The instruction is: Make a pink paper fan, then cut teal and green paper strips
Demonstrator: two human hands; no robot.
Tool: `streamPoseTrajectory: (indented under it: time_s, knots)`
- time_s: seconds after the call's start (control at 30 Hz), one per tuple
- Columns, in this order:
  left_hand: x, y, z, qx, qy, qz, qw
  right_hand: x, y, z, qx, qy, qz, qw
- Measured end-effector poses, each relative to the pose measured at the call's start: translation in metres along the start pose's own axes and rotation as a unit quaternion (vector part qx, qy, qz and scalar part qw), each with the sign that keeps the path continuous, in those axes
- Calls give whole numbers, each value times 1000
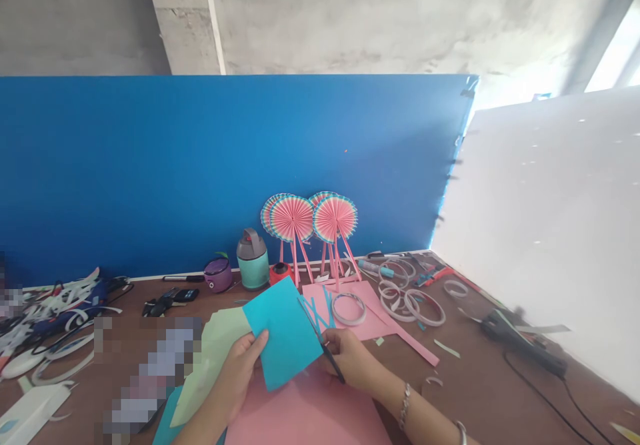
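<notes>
My left hand (244,363) pinches a bright blue sheet of paper (286,335) at its left edge, thumb on top. My right hand (353,360) is closed around dark scissors (334,364), whose blades lie along the sheet's right edge. Thin blue paper strips (329,306) lie just beyond the blades on a pink sheet (373,305). Below my hands is a larger pink sheet of paper (310,415). Pale green paper (213,348) spreads out to the left, partly under my left forearm, with more blue paper (169,418) beneath it.
Round pink paper fans (293,218) stand against the blue partition (150,172). Beside them are a teal-and-grey container (253,262) and a purple pot (218,276). Several tape rolls (425,308) lie to the right, near a black glue gun (525,345) with its cord. Clutter (65,305) fills the left.
</notes>
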State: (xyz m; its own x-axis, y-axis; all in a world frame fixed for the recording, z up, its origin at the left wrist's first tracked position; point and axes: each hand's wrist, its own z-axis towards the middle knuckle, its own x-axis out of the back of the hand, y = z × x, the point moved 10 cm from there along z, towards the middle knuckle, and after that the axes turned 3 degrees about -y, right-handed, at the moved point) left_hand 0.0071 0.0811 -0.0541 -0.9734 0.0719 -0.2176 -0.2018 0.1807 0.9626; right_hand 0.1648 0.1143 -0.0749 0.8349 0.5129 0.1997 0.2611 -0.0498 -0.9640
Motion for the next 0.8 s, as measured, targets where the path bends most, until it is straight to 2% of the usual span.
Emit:
streamPoseTrajectory:
  time_s: [0.2,0.43,0.6,0.8]
  knots:
    - [-2,0,0,-1,-9,-16,1000,1,-1,-1,-7,7,3,1000]
    - [-1,1,-1,7,1,3,1000,2,3,3,20,6,-12,1000]
    - [-3,-1,-1,9,-8,3,1000,0,10,5,3,-2,4,1000]
    - [-6,-3,-2,29,-7,-10,1000,1,4,2,-9,8,28,1000]
